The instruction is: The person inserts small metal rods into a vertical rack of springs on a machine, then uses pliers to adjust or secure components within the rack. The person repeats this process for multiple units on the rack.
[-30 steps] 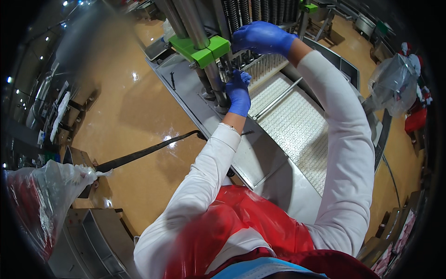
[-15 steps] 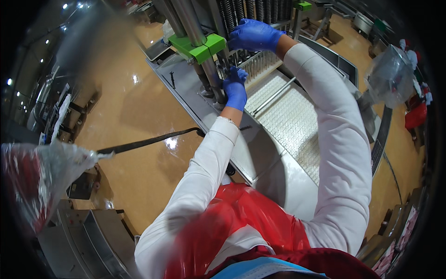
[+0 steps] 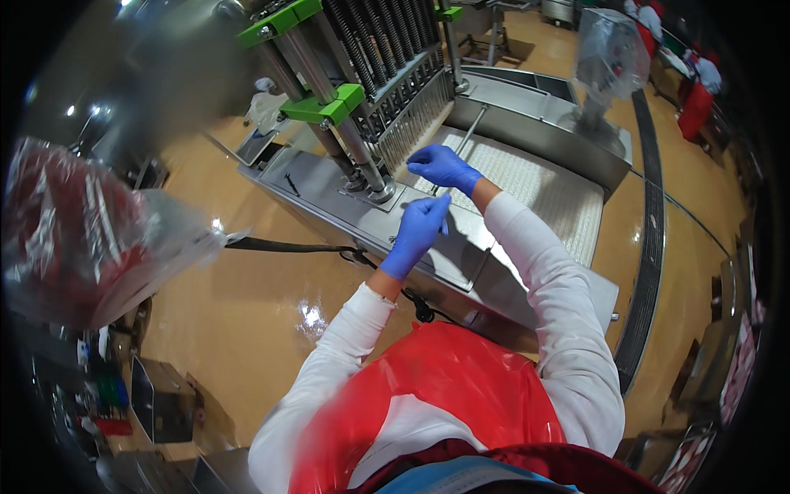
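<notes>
Both my hands wear blue gloves and are raised over the near side of a steel machine with a white textured conveyor belt (image 3: 527, 185). My left hand (image 3: 417, 233) is closed, its fingers curled in and the thumb side toward the belt. Just beyond it, my right hand (image 3: 447, 168) has its fingers bent and pressed together. Whether either hand pinches something small cannot be made out. Ahead of them stands the machine's needle head, a row of thin needles (image 3: 409, 136) under dark coil springs (image 3: 387, 37). Green clamp blocks (image 3: 322, 105) hold its steel posts (image 3: 360, 152).
A steel rod (image 3: 471, 132) crosses above the belt. A dark bolt-like piece (image 3: 292, 184) lies on the machine's left ledge. Plastic-wrapped units hang or stand at left (image 3: 90, 235) and right (image 3: 609, 58). A black cable (image 3: 288, 245) runs leftward from the machine. People in red aprons (image 3: 698, 103) stand far right.
Both hands have drawn back from the needle head and posts toward me, coming closer together over the machine's near edge. The view has shifted, showing more of the machine.
</notes>
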Demonstrator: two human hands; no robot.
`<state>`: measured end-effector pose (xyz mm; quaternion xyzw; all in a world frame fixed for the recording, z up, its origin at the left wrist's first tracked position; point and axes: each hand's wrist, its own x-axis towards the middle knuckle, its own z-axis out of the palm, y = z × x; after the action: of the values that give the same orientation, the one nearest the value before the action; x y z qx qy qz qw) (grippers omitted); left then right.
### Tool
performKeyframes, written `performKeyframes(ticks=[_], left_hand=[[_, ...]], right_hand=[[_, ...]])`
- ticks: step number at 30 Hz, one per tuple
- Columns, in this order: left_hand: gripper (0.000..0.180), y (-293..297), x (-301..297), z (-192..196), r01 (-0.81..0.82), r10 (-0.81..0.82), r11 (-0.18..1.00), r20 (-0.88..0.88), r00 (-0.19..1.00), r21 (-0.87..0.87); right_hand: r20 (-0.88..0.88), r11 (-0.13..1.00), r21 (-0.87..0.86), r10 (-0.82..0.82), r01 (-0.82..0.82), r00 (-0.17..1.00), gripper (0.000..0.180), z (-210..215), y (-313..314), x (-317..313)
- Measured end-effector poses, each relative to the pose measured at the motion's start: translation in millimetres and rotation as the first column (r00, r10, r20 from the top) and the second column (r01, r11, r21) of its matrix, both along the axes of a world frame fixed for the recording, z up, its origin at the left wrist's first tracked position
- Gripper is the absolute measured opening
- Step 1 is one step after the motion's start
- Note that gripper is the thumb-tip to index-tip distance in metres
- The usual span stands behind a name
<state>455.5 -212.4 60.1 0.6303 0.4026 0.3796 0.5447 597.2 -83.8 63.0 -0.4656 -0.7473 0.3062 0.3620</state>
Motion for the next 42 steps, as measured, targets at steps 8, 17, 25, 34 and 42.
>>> performKeyframes(ticks=[8,17,25,34,42], left_hand=[[0.030,-95,-185,6,0.417,-0.384,0.909,-0.392,0.836,-0.001],[0.024,-200,-454,-94,-0.346,0.319,0.913,-0.149,0.936,-0.217],[0.024,-153,-493,-135,-0.287,0.297,0.900,-0.021,0.955,-0.327],[0.024,20,-529,-125,-0.124,0.078,0.927,-0.141,0.987,-0.354],[0.026,250,-447,39,0.347,-0.310,0.914,-0.190,0.932,0.212]], right_hand=[[-0.527,0.873,-0.304,-0.488,0.382,0.695,0.039,-24,109,-91],[-0.662,0.848,-0.483,-0.518,0.219,0.542,0.011,-63,143,-43],[-0.152,0.883,0.034,-0.458,0.467,0.876,0.019,-46,82,-29],[-0.778,0.842,-0.408,-0.523,0.353,0.349,0.044,-44,56,-91],[-0.395,0.773,-0.245,-0.631,0.586,0.667,0.039,-23,-7,-106]])
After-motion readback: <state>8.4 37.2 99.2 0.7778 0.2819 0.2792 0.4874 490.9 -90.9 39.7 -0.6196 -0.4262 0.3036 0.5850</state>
